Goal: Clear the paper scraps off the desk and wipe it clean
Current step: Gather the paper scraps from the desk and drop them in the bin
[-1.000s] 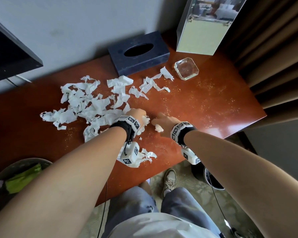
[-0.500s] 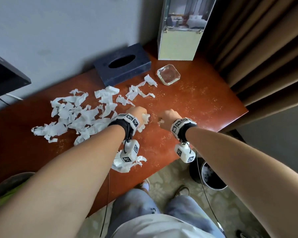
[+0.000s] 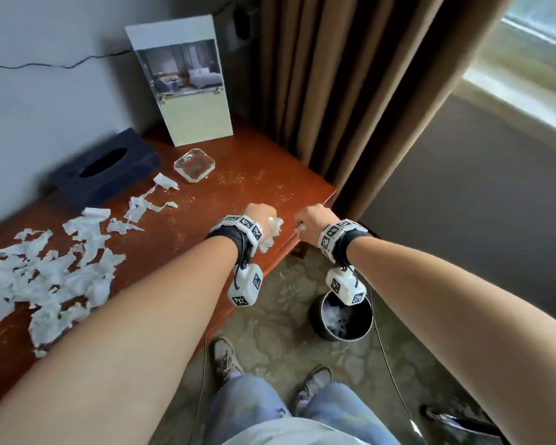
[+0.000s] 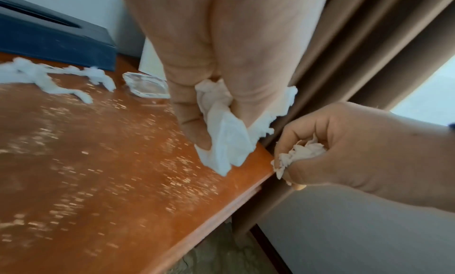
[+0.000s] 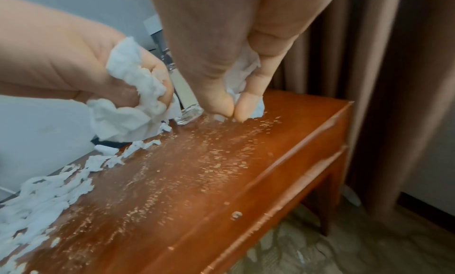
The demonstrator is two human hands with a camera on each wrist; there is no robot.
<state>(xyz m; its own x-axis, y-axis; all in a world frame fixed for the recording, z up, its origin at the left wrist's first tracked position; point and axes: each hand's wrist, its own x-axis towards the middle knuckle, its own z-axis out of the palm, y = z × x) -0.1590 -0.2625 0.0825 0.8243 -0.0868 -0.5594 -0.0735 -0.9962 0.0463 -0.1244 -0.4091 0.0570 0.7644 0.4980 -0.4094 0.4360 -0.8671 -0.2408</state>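
Left hand [image 3: 260,213] fisted round crumpled paper [image 3: 273,227], right hand [image 3: 312,216] clutching a smaller wad [image 4: 299,153] — both near the desk [image 3: 244,184] corner, scraps [image 3: 52,271] behind.

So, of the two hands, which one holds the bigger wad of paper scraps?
The left hand: its wad of paper scraps spills well below the fist, while the right hand shows only a small tuft.

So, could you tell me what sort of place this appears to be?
Probably a hotel room: a standing card picturing a made-up bedroom, a tissue box and a glass ashtray sit on a wooden desk beside heavy floor-length curtains.
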